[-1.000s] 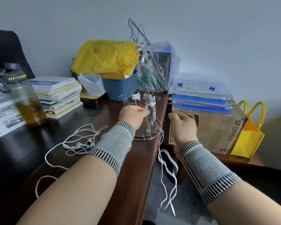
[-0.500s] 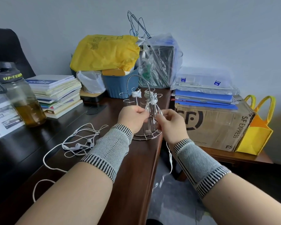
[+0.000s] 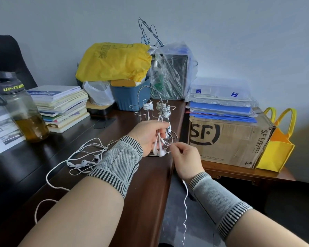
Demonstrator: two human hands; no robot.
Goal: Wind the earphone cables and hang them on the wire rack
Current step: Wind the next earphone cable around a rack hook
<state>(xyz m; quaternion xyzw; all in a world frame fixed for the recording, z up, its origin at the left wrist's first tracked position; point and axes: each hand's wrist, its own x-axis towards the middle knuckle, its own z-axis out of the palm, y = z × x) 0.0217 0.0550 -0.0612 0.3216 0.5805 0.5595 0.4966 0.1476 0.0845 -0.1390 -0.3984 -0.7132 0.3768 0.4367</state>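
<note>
The left hand (image 3: 148, 134) grips a white earphone cable (image 3: 160, 145), its earbuds dangling below the fingers, while the right hand (image 3: 184, 157) pinches the same cable just beside it; past the right wrist the cable drops off the desk edge, blurred near the floor. Just behind the hands stands the wire rack (image 3: 155, 111) on the dark desk (image 3: 64, 175), wound bundles hung on its hooks and its base partly hidden. A loose earphone tangle (image 3: 86, 157) lies left, partly behind the left wristband.
</note>
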